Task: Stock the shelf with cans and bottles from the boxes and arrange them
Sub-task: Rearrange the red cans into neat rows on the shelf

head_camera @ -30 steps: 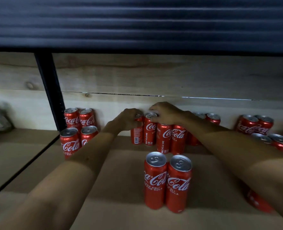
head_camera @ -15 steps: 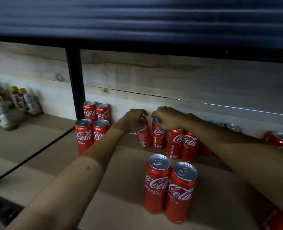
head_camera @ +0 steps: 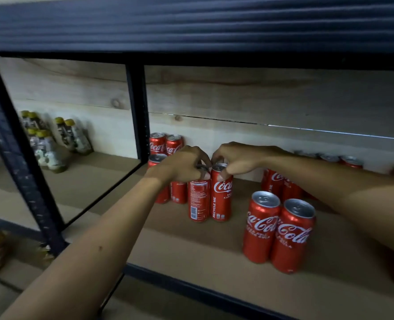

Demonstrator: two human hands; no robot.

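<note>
Your two hands sit on a pair of red cola cans at the centre of the frame. Your left hand (head_camera: pixel 182 165) curls over the rim of the left can (head_camera: pixel 198 199), the one with its barcode side facing you. Your right hand (head_camera: pixel 235 158) pinches the top of the right can (head_camera: pixel 221 195), thumb on its front and fingers over the lid. Both grips are closed on the can tops. The two cans stand upright, touching each other, on the brown shelf board (head_camera: pixel 191 255).

Just behind your left hand stands a block of four cans (head_camera: pixel 166 146) by the black upright post (head_camera: pixel 137 112); two back ones show clearly and two front ones are partly hidden. Toward the lower right a front pair (head_camera: pixel 280 232) stands touching, well forward of the rest. Behind your right forearm a further cluster (head_camera: pixel 281 185) is partly covered, so at least two show there. Along the back wall at the right you can see about three lids (head_camera: pixel 350 160), and blurred red at the far right edge; no exact count there.

In the left bay, yellow-capped bottles (head_camera: pixel 43 139) stand in a group, roughly six, too blurred to be sure.

Progress reads as midway. Many cans are on the shelf, but they stand in loose clusters, so lining them up remains. No boxes are in view, so you cannot tell how much stock is left.
</note>
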